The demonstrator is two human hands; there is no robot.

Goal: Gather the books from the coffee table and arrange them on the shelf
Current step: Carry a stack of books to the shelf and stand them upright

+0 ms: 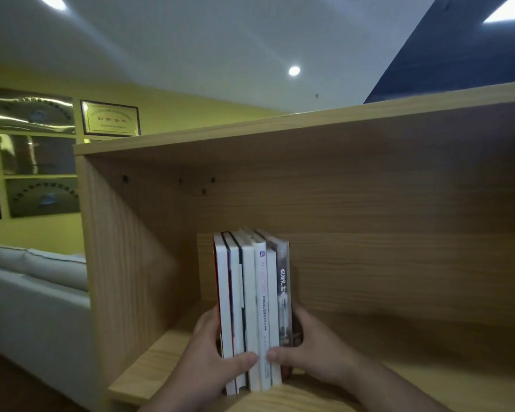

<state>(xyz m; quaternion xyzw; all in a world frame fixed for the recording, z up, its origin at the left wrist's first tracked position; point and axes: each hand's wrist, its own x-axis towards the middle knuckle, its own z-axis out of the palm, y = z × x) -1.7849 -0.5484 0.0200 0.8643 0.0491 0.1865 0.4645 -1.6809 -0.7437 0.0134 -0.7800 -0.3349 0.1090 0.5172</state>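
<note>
books: small batch of upright paperback books (252, 295) with mostly white spines, standing on the bottom board of the light wooden shelf unit (384, 263), spines facing the camera. They sit in the left part of the compartment, apart from the left side panel.
book detail: leftmost one shows a red cover edge. The rightmost has a dark grey spine with white Chinese characters. Thin black and red edges show between the white ones.
left hand: left hand (217, 349) grips the left flank of the books low down, fingers wrapped against the outer cover, thumb laid across the front of the spines.
right hand: right hand (312, 349) grips the right flank at the same height, fingers curled round the grey book, thumb on the spines. The two thumbs nearly meet.
pose: books are squeezed together between both hands, close to vertical, bottoms on or at the board; exact contact can't be told.
shelf: open-fronted compartment with a few small dark holes in the back panel.
surroundings: pale grey sofa (27, 292) to the left of the unit, framed gold plaques (110, 118) on a yellow wall behind it, round ceiling light (294, 70) above.
</note>
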